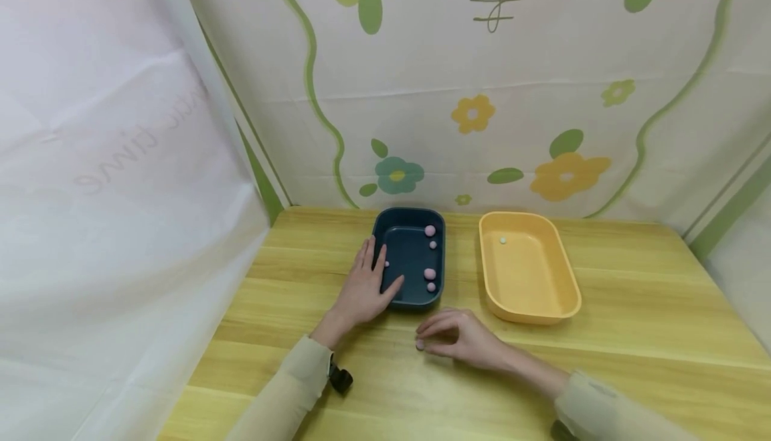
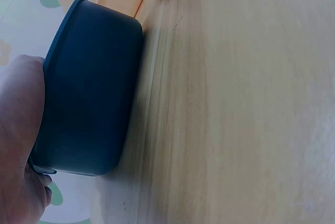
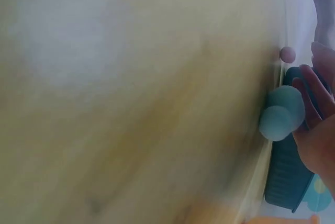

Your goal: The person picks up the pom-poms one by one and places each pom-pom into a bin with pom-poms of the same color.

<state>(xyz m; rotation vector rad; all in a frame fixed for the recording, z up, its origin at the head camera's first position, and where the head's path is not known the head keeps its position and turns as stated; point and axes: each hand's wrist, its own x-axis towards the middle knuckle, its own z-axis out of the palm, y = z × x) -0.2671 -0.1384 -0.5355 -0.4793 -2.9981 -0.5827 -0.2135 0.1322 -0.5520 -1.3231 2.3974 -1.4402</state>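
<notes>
My left hand (image 1: 361, 290) holds the left side of a dark blue tray (image 1: 409, 306), its spread fingers lying along and over the rim. In the left wrist view, the thumb side lies against the outer wall of the tray (image 2: 86, 90). Several pink balls (image 1: 430, 274) of different sizes sit in the tray. Just in front of it, my right hand (image 1: 466, 342) pinches a small pale pink ball (image 1: 419, 345) with thumb and fingertips at the tabletop. In the right wrist view, two pale blue-green balls (image 3: 285, 111) show close by the palm; the head view hides them.
A yellow tray (image 1: 569, 307) stands right of the dark one, with one small pale ball (image 1: 502, 241) inside. Both are on a wood-grain table (image 1: 632, 300). A white curtain (image 1: 421, 53) printed with flowers hangs behind, and another white sheet (image 1: 108, 240) hangs at left.
</notes>
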